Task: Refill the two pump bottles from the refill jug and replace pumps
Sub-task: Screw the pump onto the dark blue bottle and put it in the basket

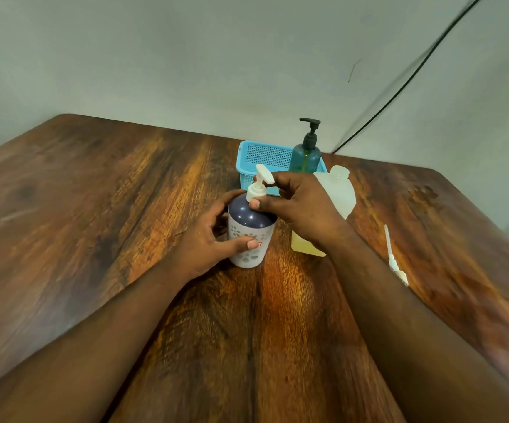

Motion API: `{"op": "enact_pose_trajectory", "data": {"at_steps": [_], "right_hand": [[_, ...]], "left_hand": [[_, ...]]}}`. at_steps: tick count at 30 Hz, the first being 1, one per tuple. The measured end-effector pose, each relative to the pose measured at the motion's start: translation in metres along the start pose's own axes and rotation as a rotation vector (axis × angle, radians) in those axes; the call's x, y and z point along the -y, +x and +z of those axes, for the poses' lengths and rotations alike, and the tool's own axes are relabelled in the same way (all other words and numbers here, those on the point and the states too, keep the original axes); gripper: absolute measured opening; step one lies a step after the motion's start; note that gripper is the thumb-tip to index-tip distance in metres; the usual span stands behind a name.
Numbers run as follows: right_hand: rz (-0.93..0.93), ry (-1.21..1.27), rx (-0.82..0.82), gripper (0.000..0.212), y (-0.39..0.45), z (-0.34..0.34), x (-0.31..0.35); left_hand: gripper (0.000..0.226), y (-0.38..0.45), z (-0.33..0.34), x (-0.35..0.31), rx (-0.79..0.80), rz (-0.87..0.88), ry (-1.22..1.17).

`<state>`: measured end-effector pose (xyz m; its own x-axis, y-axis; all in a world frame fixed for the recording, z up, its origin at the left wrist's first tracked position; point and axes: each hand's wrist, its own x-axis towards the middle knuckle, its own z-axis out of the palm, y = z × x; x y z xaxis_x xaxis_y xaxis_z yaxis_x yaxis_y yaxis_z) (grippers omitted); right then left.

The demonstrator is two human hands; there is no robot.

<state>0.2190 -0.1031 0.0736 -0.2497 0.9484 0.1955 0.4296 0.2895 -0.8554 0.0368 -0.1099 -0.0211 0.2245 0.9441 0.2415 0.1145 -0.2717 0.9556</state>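
Right, both forearms reach in from the bottom edge over the wooden table [94, 209], and I'm looking at the left hand [207, 239] wrapped round the white-and-grey bottle [248, 236], thumb across its front and fingers curled behind, holding it upright. Just above, the right hand [299, 206] pinches the collar of the white pump [259, 186] between thumb and curled fingers, the pump seated on the bottle's dark domed top with its nozzle pointing away and to the left. Beside my right wrist stands the refill jug [338, 196], translucent, capped, yellow liquid low in it, partly hidden by the hand. Further right a loose white pump with its tube [395, 261] lies flat on the wood, well apart. Behind the hands, a blue basket [262, 157] sits near the far edge, the green bottle with a black pump [306, 154] upright at its right corner. Plenty of bare wood to the left. Beyond, a pale wall [186, 56] with a black cable [415, 74] running down it.
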Motion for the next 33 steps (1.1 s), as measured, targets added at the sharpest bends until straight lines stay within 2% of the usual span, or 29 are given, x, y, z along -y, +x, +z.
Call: {"op": "enact_pose_trajectory", "data": {"at_steps": [4,10,14,17,19,22,25,28,33], "right_hand": [[0.004,-0.037,-0.080,0.034,0.000,0.007,-0.002],[0.011,0.045,-0.156,0.032,-0.006,0.015,-0.005],[0.098,0.265,-0.054,0.028,-0.005,0.011,-0.005],[0.109,0.408,0.053,0.024,-0.001,0.013,-0.009],[0.089,0.467,0.062,0.021,-0.001,0.016,-0.010],[0.052,0.486,0.002,0.020,-0.004,0.021,-0.014],[0.012,0.533,-0.102,0.021,-0.008,0.033,-0.018],[0.004,0.578,-0.172,0.023,-0.009,0.039,-0.018],[0.038,0.594,-0.235,0.026,-0.013,0.042,-0.017]], "left_hand": [[0.093,0.000,0.002,-0.002,-0.018,0.001,0.040],[0.083,-0.004,0.009,-0.009,-0.096,0.009,0.044],[0.091,-0.004,0.005,-0.009,-0.053,-0.035,0.018],[0.092,-0.005,0.003,-0.011,-0.003,-0.056,-0.016],[0.092,-0.005,0.005,-0.010,0.002,-0.060,-0.024],[0.086,-0.005,0.009,-0.010,0.005,-0.057,-0.039],[0.084,-0.005,0.011,-0.012,-0.063,-0.035,0.043],[0.085,-0.007,0.015,-0.012,-0.128,0.003,0.129],[0.087,-0.011,0.018,-0.018,-0.140,0.023,0.165]]}}
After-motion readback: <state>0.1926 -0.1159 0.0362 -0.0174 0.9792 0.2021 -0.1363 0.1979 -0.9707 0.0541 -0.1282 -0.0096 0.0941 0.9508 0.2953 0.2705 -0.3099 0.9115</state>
